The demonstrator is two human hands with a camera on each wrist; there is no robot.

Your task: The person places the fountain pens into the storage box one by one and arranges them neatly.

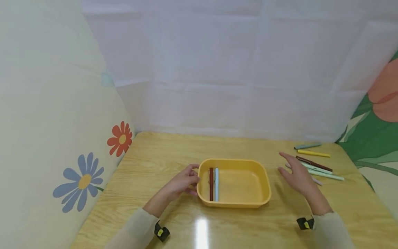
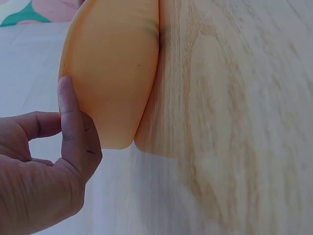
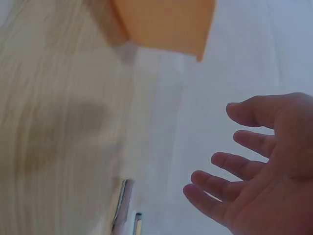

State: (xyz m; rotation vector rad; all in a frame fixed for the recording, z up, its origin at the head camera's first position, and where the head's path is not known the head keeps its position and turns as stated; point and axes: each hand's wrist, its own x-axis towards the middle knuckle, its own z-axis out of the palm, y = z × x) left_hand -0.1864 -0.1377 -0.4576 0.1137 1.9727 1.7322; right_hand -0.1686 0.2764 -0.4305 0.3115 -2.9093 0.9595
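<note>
A yellow plastic tray [image 1: 239, 204] with rounded corners sits on the wooden table. Inside it, at the left end, a dark red pen [image 1: 211, 185] and a light blue pen [image 1: 216, 185] lie side by side. My left hand [image 1: 183, 181] grips the tray's left rim, and in the left wrist view its fingers [image 2: 71, 112] press against the outer wall. To the right of the tray, my right hand [image 1: 296, 174] hovers with fingers spread and nothing in it. It is nearest a loose group of pens, partly covering a pale purple pen [image 1: 318, 181].
Several pens lie at the table's right: a teal one [image 1: 308, 146], a yellow one [image 1: 313, 153], a dark red one [image 1: 314, 164] and a pale green one [image 1: 326, 175]. White cloth [image 1: 199, 69] hangs behind the table, and flower-printed fabric [image 1: 84, 181] flanks it.
</note>
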